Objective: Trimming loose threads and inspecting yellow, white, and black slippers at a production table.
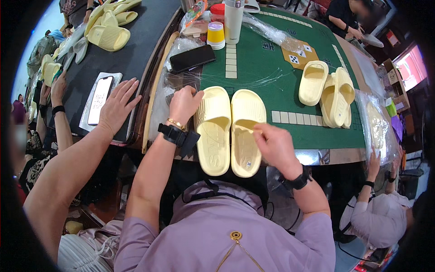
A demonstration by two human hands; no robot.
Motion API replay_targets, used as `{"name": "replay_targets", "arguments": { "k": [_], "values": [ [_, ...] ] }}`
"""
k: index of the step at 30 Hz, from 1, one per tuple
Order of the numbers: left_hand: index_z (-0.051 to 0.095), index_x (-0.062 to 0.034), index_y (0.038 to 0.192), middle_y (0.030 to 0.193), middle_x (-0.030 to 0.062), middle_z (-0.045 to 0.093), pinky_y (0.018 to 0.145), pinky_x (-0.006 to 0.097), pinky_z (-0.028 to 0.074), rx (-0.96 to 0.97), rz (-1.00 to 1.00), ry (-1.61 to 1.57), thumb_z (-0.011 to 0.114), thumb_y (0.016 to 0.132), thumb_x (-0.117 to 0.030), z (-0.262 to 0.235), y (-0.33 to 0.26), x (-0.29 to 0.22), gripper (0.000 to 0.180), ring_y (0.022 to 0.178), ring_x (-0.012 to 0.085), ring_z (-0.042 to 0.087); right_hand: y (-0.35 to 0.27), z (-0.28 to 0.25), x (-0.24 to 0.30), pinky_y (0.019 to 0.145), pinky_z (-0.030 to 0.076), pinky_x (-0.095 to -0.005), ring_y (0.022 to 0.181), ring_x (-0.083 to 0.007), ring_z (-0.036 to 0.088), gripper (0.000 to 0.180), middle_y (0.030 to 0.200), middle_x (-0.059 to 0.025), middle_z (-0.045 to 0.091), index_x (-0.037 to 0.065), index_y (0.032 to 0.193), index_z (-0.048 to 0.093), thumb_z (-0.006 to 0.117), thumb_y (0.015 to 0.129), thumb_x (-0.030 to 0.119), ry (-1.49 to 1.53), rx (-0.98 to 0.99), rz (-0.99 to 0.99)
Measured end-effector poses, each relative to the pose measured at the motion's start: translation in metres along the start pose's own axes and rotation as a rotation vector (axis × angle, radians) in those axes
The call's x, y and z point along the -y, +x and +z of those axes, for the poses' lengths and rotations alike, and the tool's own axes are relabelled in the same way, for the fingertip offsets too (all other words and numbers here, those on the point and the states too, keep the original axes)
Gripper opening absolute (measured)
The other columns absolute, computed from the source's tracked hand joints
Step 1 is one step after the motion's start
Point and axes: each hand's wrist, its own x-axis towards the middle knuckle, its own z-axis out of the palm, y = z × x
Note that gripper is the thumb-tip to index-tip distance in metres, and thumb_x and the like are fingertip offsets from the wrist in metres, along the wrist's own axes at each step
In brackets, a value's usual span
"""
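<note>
A pair of pale yellow slide slippers lies side by side at the table's near edge, soles down, heels toward me. My left hand (pixel 185 106) is closed against the outer side of the left slipper (pixel 213 156), by its strap; what its fingers hold is hidden. My right hand (pixel 277 145) is pinched at the strap opening of the right slipper (pixel 245 156). Whatever sits between those fingertips is too small to make out. A thin thread-like line crosses the left slipper's footbed. Beyond the toes, thin clear plastic strands (pixel 253 81) are spread on the green mat.
More yellow slippers (pixel 312 84) lie at right, beside a bagged pair (pixel 376 122) touched by another person. A black phone (pixel 192 58), yellow cups (pixel 216 35) and a white tumbler (pixel 233 22) stand beyond. At left, a neighbour's hand (pixel 118 102) rests by a lit phone (pixel 100 100).
</note>
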Motion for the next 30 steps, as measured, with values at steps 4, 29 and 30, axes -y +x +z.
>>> {"name": "replay_targets", "arguments": {
  "k": [4, 29, 30],
  "values": [
    [0.073, 0.0014, 0.087, 0.083, 0.0212, 0.070, 0.072, 0.040, 0.054, 0.072, -0.043, 0.040, 0.068, 0.080, -0.037, 0.003, 0.012, -0.008, 0.039, 0.078, 0.0337, 0.069, -0.018, 0.019, 0.004, 0.064, 0.053, -0.0444, 0.072, -0.0378, 0.063, 0.016, 0.085, -0.0200, 0.062, 0.003, 0.092, 0.063, 0.061, 0.087, 0.018, -0.234, 0.161, 0.002],
    [0.072, -0.0065, 0.101, 0.096, 0.0162, 0.070, 0.082, 0.043, 0.053, 0.228, 0.541, 0.105, 0.061, 0.079, -0.015, 0.015, 0.025, -0.066, 0.026, 0.091, 0.0330, 0.066, 0.007, 0.061, 0.003, 0.086, 0.043, -0.0457, 0.103, -0.0362, 0.053, 0.032, 0.108, -0.0201, 0.055, -0.005, 0.109, 0.054, 0.052, 0.079, 0.006, -0.414, 0.009, -0.132],
    [0.072, -0.0065, 0.101, 0.096, 0.0162, 0.070, 0.082, 0.043, 0.053, 0.225, 0.544, 0.106, 0.061, 0.079, -0.015, 0.015, 0.027, -0.069, 0.026, 0.091, 0.0330, 0.066, 0.008, 0.061, 0.003, 0.087, 0.043, -0.0461, 0.103, -0.0368, 0.054, 0.034, 0.108, -0.0211, 0.055, -0.005, 0.110, 0.054, 0.053, 0.078, 0.006, -0.404, 0.022, -0.120]
  ]
}}
